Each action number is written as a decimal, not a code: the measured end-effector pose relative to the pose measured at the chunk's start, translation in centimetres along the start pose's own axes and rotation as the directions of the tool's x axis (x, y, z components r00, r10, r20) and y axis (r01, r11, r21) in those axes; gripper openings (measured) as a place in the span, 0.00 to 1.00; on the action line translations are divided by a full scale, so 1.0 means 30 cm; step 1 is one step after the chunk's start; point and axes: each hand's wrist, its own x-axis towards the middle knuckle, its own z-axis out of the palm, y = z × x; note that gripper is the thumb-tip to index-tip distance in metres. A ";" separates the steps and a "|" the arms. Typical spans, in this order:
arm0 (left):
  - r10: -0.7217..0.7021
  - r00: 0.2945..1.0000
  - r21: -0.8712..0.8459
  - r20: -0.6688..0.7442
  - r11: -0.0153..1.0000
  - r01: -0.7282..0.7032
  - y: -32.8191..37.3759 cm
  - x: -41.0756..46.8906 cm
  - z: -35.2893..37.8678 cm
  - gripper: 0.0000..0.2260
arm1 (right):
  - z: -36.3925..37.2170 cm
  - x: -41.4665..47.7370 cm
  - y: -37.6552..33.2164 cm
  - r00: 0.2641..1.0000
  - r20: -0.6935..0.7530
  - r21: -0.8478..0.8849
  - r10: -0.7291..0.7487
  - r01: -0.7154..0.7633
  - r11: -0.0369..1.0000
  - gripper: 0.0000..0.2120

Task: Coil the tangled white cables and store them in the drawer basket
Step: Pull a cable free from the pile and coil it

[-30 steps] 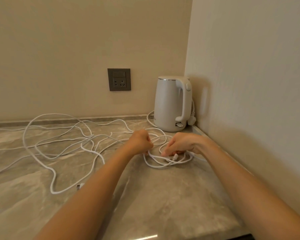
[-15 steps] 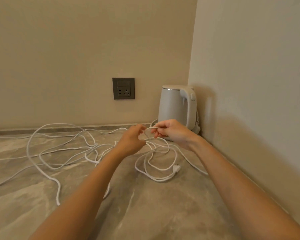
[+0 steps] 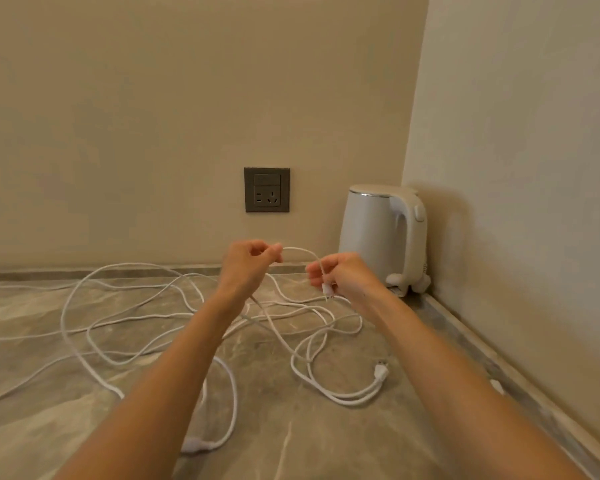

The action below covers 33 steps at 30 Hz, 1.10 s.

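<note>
I have both hands raised above the marble countertop (image 3: 326, 445), at about 12 o'clock from me. My left hand (image 3: 246, 268) pinches a strand of the white cables (image 3: 297, 250) between thumb and fingertips. My right hand (image 3: 343, 278) is curled round the same strand just beside it, with a short end hanging below the fingers. The strand arcs between the two hands, clear of the surface.

The rest of the tangle lies loose on the counter from 9 o'clock across to 1 o'clock, some runs passing out of view on the left. One plug (image 3: 381, 371) rests at 1 o'clock, near the right wall (image 3: 516, 168).

That wall closes off my right side. A white kettle (image 3: 374, 237) fills the corner at 1 o'clock, close behind my right hand. A grey socket (image 3: 266, 189) sits on the back wall at 12 o'clock. Bare counter lies between my forearms.
</note>
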 end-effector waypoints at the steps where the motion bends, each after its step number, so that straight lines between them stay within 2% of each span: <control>1: 0.051 0.999 0.061 -0.014 0.997 -0.050 0.000 0.006 -0.003 0.11 | 0.016 0.003 -0.004 1.000 0.003 0.035 0.030 -0.030 0.999 0.16; 3: 0.117 0.993 0.142 -0.026 0.984 -0.112 -0.004 0.024 -0.011 0.11 | 0.040 0.005 -0.016 0.996 0.047 0.184 0.080 -0.088 0.979 0.13; 4: 0.145 0.989 0.170 -0.026 0.976 -0.138 -0.008 0.034 -0.015 0.11 | 0.047 0.013 -0.018 0.988 0.117 0.296 0.102 -0.132 0.946 0.12; 7: 0.201 0.979 0.213 -0.036 0.959 -0.189 -0.022 0.053 -0.014 0.11 | 0.053 0.035 -0.008 0.906 0.415 0.580 0.083 -0.334 0.743 0.27; 9: 0.198 0.978 0.204 -0.066 0.962 -0.181 -0.031 0.063 -0.009 0.12 | 0.064 0.045 0.002 0.833 0.552 0.633 0.018 -0.434 0.641 0.34; 12: 0.128 0.989 0.184 -0.072 0.976 -0.113 -0.054 0.083 0.000 0.11 | 0.103 0.050 -0.004 0.734 0.675 0.609 -0.073 -0.499 0.617 0.38; 13: 0.095 0.995 0.164 -0.030 0.982 -0.089 -0.062 0.091 0.006 0.11 | 0.114 0.061 -0.005 0.674 0.725 0.600 -0.140 -0.520 0.607 0.39; 15: 0.014 0.990 0.103 0.139 0.994 -0.028 -0.075 0.081 0.023 0.11 | 0.128 0.070 -0.021 0.566 0.783 0.601 -0.256 -0.587 0.543 0.39; 16: -0.031 0.970 0.076 0.240 0.997 0.013 -0.081 0.069 0.035 0.12 | 0.129 0.077 -0.032 0.578 0.775 0.613 -0.257 -0.587 0.529 0.40; 18: -0.135 0.888 0.059 0.439 0.991 0.121 -0.092 0.044 0.057 0.14 | 0.111 0.100 -0.040 0.696 0.694 0.665 -0.182 -0.524 0.532 0.40; 21: -0.244 0.672 0.132 0.699 0.968 0.214 -0.094 0.023 0.062 0.14 | 0.061 0.116 -0.045 0.837 0.539 0.765 -0.091 -0.441 0.470 0.37; 23: -0.258 0.589 0.172 0.766 0.965 0.199 -0.081 0.023 0.056 0.14 | 0.031 0.136 -0.030 0.886 0.460 0.794 -0.054 -0.383 0.472 0.36; 25: -0.243 0.595 0.185 0.766 0.970 0.158 -0.061 0.027 0.047 0.14 | 0.021 0.140 -0.023 0.916 0.400 0.787 -0.026 -0.329 0.522 0.34; 27: -0.221 0.636 0.202 0.739 0.974 0.104 -0.045 0.034 0.032 0.14 | 0.025 0.142 -0.017 0.936 0.352 0.711 0.006 -0.272 0.648 0.31; 30: -0.211 0.727 0.188 0.653 0.975 0.114 -0.028 0.053 -0.002 0.14 | 0.040 0.149 -0.007 0.956 0.288 0.496 0.061 -0.203 0.844 0.30; 33: -0.215 0.829 0.107 0.517 0.977 0.186 -0.013 0.075 -0.033 0.14 | 0.052 0.151 -0.006 0.968 0.225 0.263 0.112 -0.171 0.949 0.30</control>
